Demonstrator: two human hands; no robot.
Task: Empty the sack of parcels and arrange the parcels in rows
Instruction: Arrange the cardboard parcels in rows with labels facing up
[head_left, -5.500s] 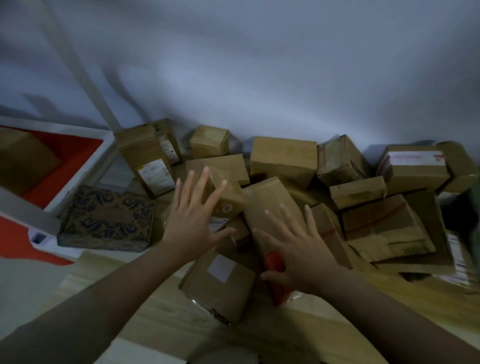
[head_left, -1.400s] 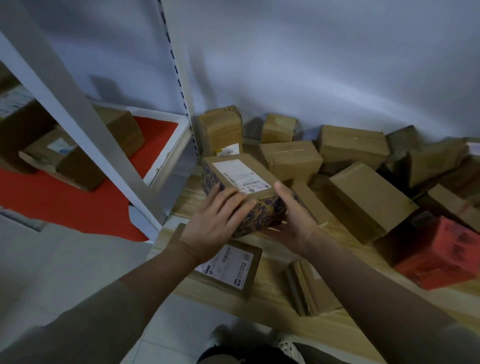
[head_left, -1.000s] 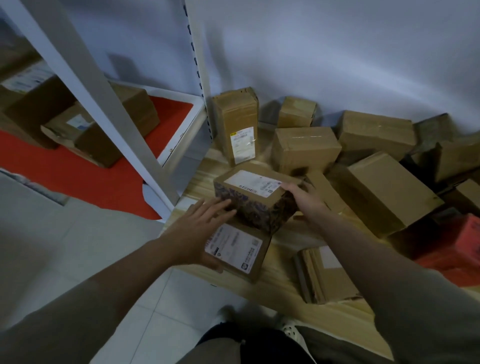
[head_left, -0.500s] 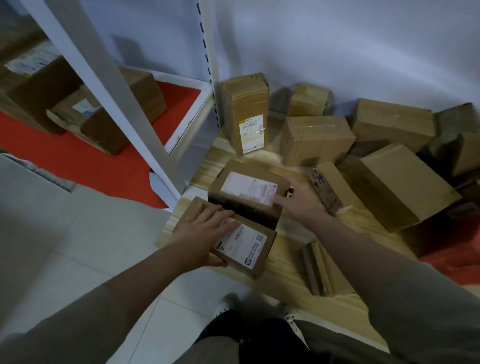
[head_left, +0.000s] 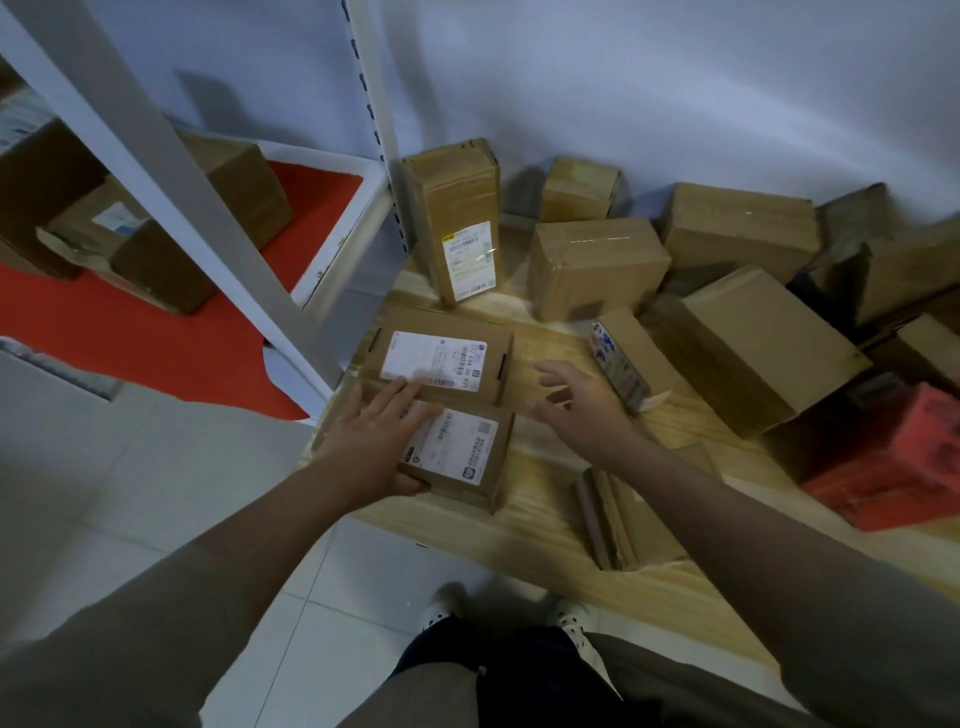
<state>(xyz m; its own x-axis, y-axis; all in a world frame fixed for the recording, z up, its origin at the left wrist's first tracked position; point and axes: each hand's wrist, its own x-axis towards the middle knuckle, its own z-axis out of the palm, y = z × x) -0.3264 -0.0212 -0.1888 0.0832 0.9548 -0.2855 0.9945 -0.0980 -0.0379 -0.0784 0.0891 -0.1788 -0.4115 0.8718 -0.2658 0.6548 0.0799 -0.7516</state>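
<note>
Head view: white barcode labels (head_left: 435, 358) on two flat parcels (head_left: 457, 457), print unreadable.

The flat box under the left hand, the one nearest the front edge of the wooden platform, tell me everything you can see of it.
The flat box is brown cardboard, low and rectangular, lying flat near the front of the wooden platform. A white shipping label with barcodes and a small round logo covers much of its top. The left hand rests open on its left part, fingers spread over the label. Its far edge lies against a second labelled box; whether they overlap is unclear.
</note>
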